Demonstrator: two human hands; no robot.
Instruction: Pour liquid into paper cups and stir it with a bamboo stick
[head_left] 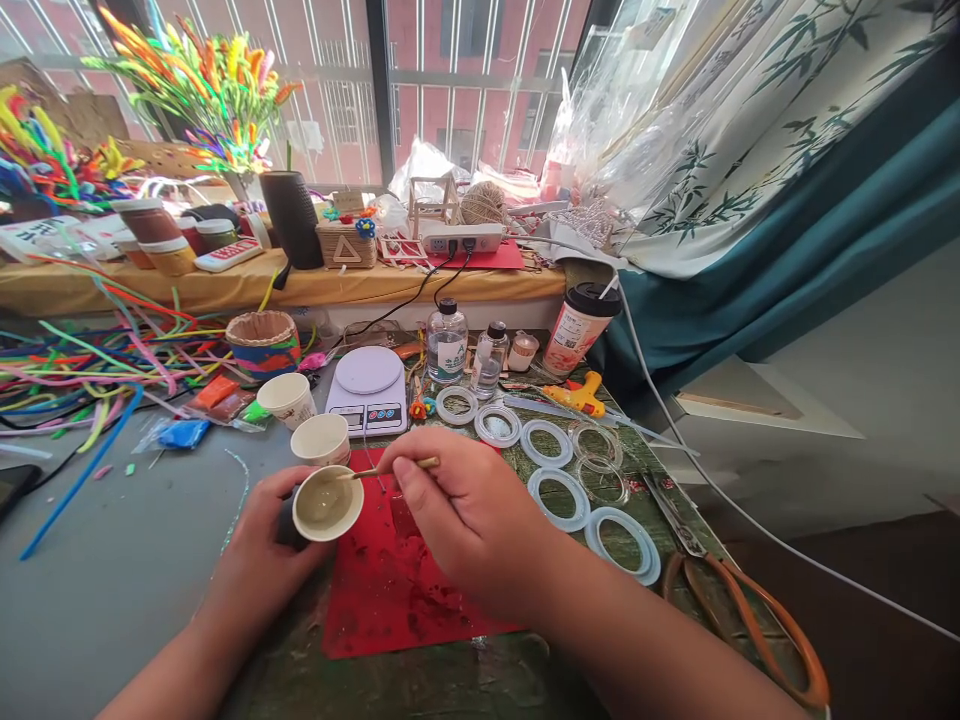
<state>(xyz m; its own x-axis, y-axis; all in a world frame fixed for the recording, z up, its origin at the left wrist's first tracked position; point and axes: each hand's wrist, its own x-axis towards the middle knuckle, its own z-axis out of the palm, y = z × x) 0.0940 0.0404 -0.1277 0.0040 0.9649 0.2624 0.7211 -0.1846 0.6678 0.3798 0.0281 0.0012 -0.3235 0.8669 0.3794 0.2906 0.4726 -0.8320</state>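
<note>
My left hand (274, 540) is wrapped round a paper cup (328, 503) tilted toward me, with a cloudy beige liquid inside. In my right hand (469, 510) a thin wooden stick (390, 467) is pinched between thumb and fingers, its tip at the cup's inner edge. Beneath my hands lies a red sheet (367, 610) with darker wet-looking smears. Two more paper cups stand just beyond: a pale one (319, 440) and a printed one (285, 398). Behind them is a white digital scale (368, 385).
Several ring-shaped silicone molds (559, 497) lie to the right, near large orange-handled scissors (720, 570) and a yellow glue gun (577, 395). Two clear bottles (448, 345) and a lidded drink cup (577, 330) stand behind. Colourful pipe cleaners (112, 350) cover the left. A white cable (720, 480) hangs at right.
</note>
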